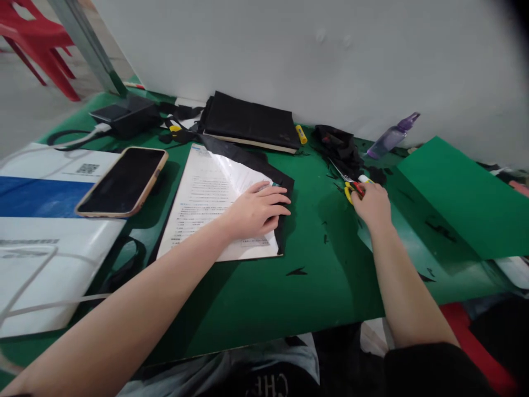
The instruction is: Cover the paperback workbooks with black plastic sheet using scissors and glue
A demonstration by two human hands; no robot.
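Note:
My left hand (258, 209) lies flat, fingers together, on a printed paper sheet (206, 190) that rests over a strip of black fabric (285, 182) on the green table (264, 286). My right hand (372, 203) is closed over the yellow and red handles of a pair of scissors (349, 184), whose blades point away to the upper left and lie on the table. A white glue stick (365, 178) sits just beyond the knuckles.
A phone (124, 181) lies on a white and blue box (45, 220) at the left. A black folded bag (252, 124), yellow marker (301, 134), crumpled black scraps (339, 144), purple spray bottle (392, 135) and green card sheet (463, 196) line the back and right.

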